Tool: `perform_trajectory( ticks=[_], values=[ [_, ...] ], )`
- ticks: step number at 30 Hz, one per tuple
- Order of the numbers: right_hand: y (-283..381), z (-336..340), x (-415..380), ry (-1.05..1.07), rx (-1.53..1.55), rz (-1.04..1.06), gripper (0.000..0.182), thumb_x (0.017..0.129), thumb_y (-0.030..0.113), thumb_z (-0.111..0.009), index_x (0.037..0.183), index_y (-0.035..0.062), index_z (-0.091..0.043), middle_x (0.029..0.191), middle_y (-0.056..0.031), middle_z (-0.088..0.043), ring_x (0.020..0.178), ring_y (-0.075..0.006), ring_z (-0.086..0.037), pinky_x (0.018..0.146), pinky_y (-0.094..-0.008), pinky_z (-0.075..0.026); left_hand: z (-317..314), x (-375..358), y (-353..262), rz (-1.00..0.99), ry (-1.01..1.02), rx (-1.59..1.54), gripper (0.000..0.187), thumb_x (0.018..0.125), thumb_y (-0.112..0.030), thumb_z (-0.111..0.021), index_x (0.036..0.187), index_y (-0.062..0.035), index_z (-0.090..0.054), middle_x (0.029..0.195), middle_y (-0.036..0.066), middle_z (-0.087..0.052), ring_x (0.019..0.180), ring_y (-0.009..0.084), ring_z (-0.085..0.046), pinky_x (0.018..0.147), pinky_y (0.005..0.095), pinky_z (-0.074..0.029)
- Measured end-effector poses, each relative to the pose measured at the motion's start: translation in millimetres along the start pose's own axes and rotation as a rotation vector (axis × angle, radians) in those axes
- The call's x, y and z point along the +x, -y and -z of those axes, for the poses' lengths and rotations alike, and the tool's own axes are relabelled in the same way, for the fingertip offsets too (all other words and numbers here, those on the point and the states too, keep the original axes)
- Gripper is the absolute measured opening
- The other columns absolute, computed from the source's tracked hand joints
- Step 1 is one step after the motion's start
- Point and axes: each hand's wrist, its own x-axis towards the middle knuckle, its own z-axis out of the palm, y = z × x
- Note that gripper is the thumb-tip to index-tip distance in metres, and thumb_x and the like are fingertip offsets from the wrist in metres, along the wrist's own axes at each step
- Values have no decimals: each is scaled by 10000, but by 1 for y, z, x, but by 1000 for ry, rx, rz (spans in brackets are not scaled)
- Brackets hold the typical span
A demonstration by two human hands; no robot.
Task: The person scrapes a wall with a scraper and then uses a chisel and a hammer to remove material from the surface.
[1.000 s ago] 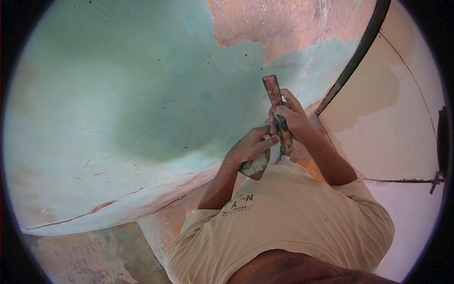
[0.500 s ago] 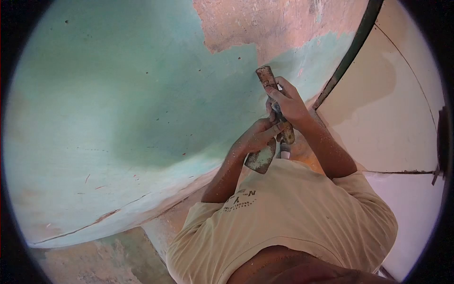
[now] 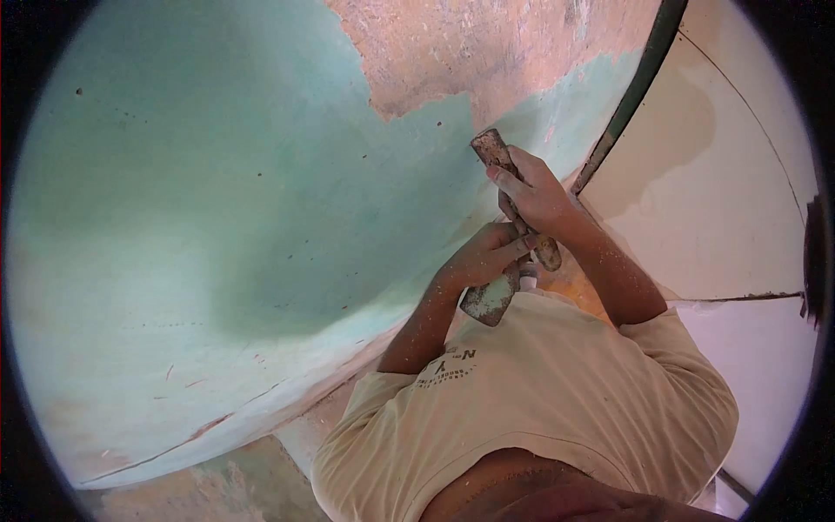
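Observation:
My right hand (image 3: 535, 193) is closed round a narrow putty knife (image 3: 491, 148), its rusty, crusted blade pointing up and its worn handle end (image 3: 547, 253) sticking out below. Just beneath it, my left hand (image 3: 484, 258) wraps round a wider scraper (image 3: 491, 301). That scraper's blade has pale green and rust patches and points down toward my shirt. Fingers hide its handle. The two tools lie close together in front of my chest; whether they touch is hard to tell.
A green painted wall (image 3: 261, 191) fills the left, with a bare pinkish patch (image 3: 487, 52) where paint is off. A dark strip (image 3: 635, 100) borders it on the right, beside a cream surface (image 3: 687, 174). A long crack (image 3: 209, 426) runs low on the wall.
The right hand and its putty knife have shifted slightly, the handle end swinging a little to the right. The left hand with the scraper has moved slightly down. The view has shifted a little.

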Motion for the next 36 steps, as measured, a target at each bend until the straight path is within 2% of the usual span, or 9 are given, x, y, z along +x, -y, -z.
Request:
perform_trajectory(
  ticks=[5,9,12,15,18,21,30,33,36],
  values=[
    [-16,1,8,-14,66,46,192,948,207,-514,929,22,-468,603,-20,-471,454,-97,-453,406,-257,-370,3,-4,-19,38,1,-10,406,913,-412,-593,799,-23,-616,705,1,-579,625,94,-525,562,260,-425],
    [-7,2,3,133,374,-112,228,947,249,-517,969,23,-489,593,-20,-478,434,-90,-444,377,-245,-362,12,-5,-9,7,-35,126,415,904,-412,-606,754,-25,-616,677,1,-576,617,99,-527,554,262,-422],
    [-10,1,3,105,361,-89,244,946,259,-520,995,21,-504,587,-17,-482,430,-91,-446,372,-242,-362,14,-6,-7,70,-42,204,398,902,-406,-608,814,-18,-628,735,11,-593,631,102,-537,549,264,-430],
    [-8,2,3,61,234,-24,236,942,246,-530,1002,19,-511,595,-21,-490,441,-95,-453,381,-246,-363,-1,0,-1,-60,-64,-40,385,909,-398,-596,920,-14,-627,816,26,-607,677,109,-556,569,260,-448],
    [-4,3,3,37,220,-12,216,940,227,-534,997,20,-507,615,-30,-502,467,-100,-466,408,-255,-380,-13,5,0,-63,-51,-230,401,928,-394,-565,1055,-15,-595,904,34,-610,732,112,-569,610,259,-464],
    [-11,-4,2,-20,287,-8,189,943,207,-527,989,29,-487,630,-39,-512,487,-105,-475,436,-263,-397,-15,4,4,-37,-136,-172,417,948,-394,-528,1127,-19,-558,931,36,-605,775,109,-568,640,254,-468],
    [-26,-8,-3,-27,297,8,160,952,218,-505,980,68,-455,640,-36,-513,521,-112,-488,457,-265,-403,-17,-5,10,30,-121,-117,419,981,-361,-466,1172,5,-535,1031,59,-587,870,125,-561,742,282,-474],
    [-17,-8,-5,-36,303,5,150,950,207,-499,981,66,-459,647,-35,-515,532,-111,-493,463,-263,-405,-14,-3,11,-52,-97,-52,428,982,-368,-460,1167,10,-540,1034,59,-586,869,134,-560,753,287,-472],
    [-10,-7,-5,-42,297,-8,139,949,194,-489,984,61,-465,651,-36,-515,541,-112,-497,468,-262,-407,-14,-3,9,-22,-115,-42,437,982,-370,-455,1171,15,-536,1014,56,-591,868,132,-556,762,288,-468]
  ],
)
